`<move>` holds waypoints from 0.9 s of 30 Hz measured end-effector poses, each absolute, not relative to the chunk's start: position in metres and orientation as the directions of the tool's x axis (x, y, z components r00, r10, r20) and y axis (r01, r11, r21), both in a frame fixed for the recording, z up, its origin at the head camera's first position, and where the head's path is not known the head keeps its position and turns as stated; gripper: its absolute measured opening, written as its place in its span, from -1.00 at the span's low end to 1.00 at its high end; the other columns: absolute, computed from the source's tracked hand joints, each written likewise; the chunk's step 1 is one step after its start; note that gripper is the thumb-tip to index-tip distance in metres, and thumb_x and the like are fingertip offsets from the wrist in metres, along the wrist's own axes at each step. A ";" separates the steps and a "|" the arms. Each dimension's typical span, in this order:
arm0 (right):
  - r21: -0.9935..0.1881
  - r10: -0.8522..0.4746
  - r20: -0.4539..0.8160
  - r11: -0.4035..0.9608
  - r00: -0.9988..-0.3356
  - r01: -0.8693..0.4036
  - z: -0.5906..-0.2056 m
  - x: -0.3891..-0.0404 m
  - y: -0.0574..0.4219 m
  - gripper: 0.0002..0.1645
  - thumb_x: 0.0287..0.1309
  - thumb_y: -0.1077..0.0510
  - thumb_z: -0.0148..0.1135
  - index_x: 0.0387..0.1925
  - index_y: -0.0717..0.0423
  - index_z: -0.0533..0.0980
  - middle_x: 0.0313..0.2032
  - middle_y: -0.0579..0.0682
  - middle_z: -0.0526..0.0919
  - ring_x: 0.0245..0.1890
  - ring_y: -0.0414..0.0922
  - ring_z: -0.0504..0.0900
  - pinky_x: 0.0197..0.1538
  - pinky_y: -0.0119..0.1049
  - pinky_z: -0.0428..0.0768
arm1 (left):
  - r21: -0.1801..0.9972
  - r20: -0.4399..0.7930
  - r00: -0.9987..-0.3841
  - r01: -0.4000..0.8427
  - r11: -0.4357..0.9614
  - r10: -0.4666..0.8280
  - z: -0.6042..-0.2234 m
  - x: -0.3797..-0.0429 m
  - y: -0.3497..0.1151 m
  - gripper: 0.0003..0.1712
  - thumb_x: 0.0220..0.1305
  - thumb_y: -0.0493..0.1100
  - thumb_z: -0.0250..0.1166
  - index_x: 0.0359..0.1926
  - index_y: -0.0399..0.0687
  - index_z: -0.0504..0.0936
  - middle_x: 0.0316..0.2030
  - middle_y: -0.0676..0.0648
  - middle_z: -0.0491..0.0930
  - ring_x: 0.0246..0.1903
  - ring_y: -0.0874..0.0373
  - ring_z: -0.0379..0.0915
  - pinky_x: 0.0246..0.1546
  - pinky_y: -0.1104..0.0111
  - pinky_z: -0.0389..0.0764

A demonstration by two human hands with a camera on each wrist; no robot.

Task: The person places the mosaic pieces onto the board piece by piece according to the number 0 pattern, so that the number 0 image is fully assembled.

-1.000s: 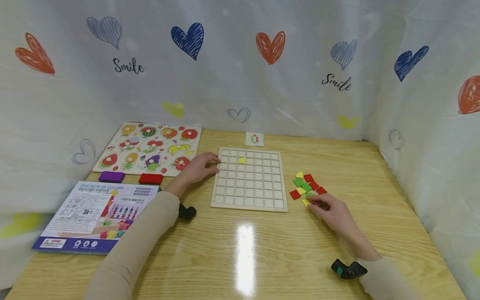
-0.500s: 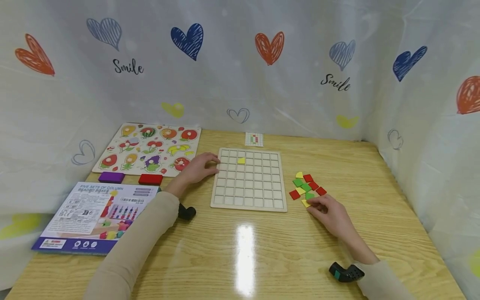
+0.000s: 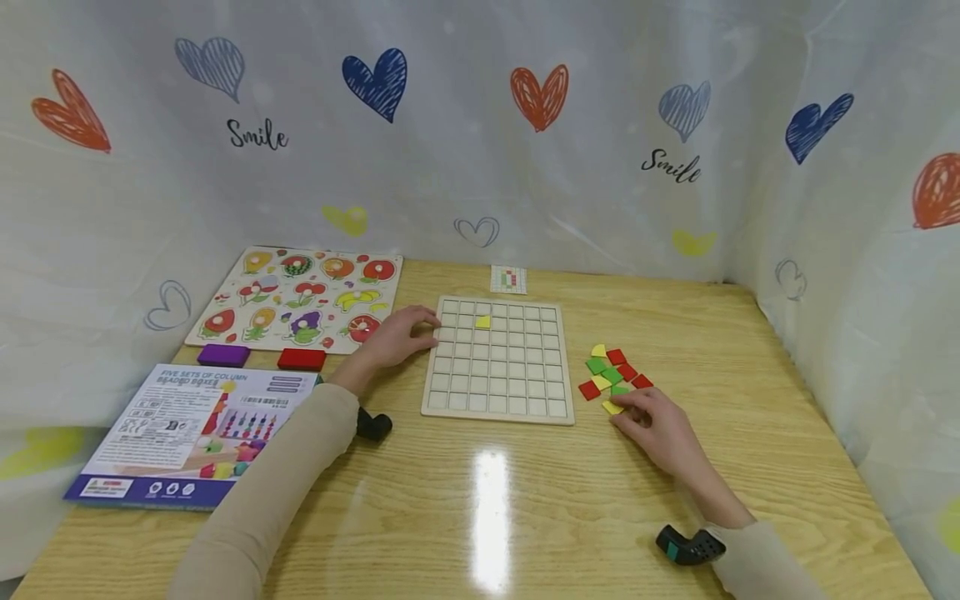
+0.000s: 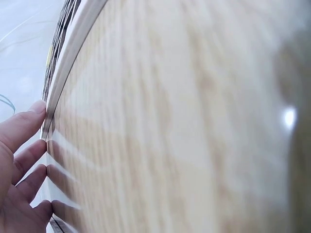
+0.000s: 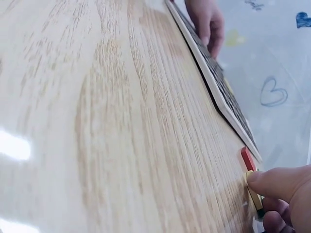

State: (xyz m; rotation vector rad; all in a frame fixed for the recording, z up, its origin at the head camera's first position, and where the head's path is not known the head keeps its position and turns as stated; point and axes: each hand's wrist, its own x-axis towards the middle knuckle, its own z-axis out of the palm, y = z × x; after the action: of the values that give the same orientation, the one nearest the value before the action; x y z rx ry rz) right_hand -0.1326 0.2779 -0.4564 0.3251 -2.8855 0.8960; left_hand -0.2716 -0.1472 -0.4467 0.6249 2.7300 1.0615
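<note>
A square wooden grid board (image 3: pixel 498 416) lies mid-table, with one yellow tile (image 3: pixel 483 322) in a cell of its second row. At the board's left edge rests my left hand (image 3: pixel 403 337); in the left wrist view its thumb (image 4: pixel 30 116) touches the rim and the other fingers rest low beside it. My right hand (image 3: pixel 663 429) is at the near side of a loose pile of red, green (image 3: pixel 612 375) and yellow tiles. It pinches a yellow quarter-round tile (image 3: pixel 611 407); in the right wrist view the thumb (image 5: pixel 272 182) lies against it and the index fingertip is hidden.
Behind the board lies a small pattern card (image 3: pixel 508 280). On the left are a fruit puzzle board (image 3: pixel 315 300), a purple block (image 3: pixel 223 356), a red block (image 3: pixel 302 359) and a printed box (image 3: pixel 161 433). A heart-patterned curtain (image 3: pixel 450 167) surrounds the table.
My right hand has shifted slightly left at the pile, exposing more of the green tile beside the near yellow one. My left hand keeps its place at the board.
</note>
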 end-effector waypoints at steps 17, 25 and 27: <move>-0.522 -0.189 0.148 0.819 -0.971 -0.239 -0.453 -0.134 0.274 -0.71 0.11 0.24 0.41 -0.10 0.21 0.64 -0.23 0.04 0.59 -0.32 -0.14 0.56 -0.27 -0.29 0.57 | 0.679 0.014 -0.907 0.317 0.662 0.420 -0.447 -0.273 -0.148 -0.65 0.34 -0.14 0.28 0.09 -0.17 0.58 0.29 -0.21 0.39 0.37 -0.14 0.15 0.40 0.02 0.12; -0.499 -0.208 0.144 0.829 -0.967 -0.253 -0.450 -0.132 0.269 -0.72 0.10 0.23 0.42 -0.12 0.23 0.66 -0.24 0.04 0.59 -0.34 -0.14 0.48 -0.30 -0.31 0.52 | 0.676 0.008 -0.908 0.314 0.666 0.419 -0.447 -0.273 -0.148 -0.65 0.34 -0.14 0.29 0.10 -0.16 0.58 0.29 -0.21 0.38 0.37 -0.14 0.14 0.40 0.01 0.11; -0.489 -0.219 0.146 0.832 -0.965 -0.263 -0.448 -0.132 0.268 -0.72 0.11 0.24 0.41 -0.12 0.23 0.66 -0.25 0.03 0.60 -0.35 -0.14 0.48 -0.30 -0.30 0.52 | 0.674 0.009 -0.906 0.318 0.666 0.423 -0.448 -0.273 -0.148 -0.65 0.34 -0.15 0.29 0.10 -0.16 0.58 0.29 -0.22 0.38 0.37 -0.15 0.13 0.40 0.01 0.10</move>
State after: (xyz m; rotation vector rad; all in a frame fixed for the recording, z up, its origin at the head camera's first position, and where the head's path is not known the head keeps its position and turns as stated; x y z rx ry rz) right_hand -0.1323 0.2681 -0.4483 0.3849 -2.9259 0.7992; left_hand -0.2727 -0.1476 -0.4482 0.6113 2.7299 1.0623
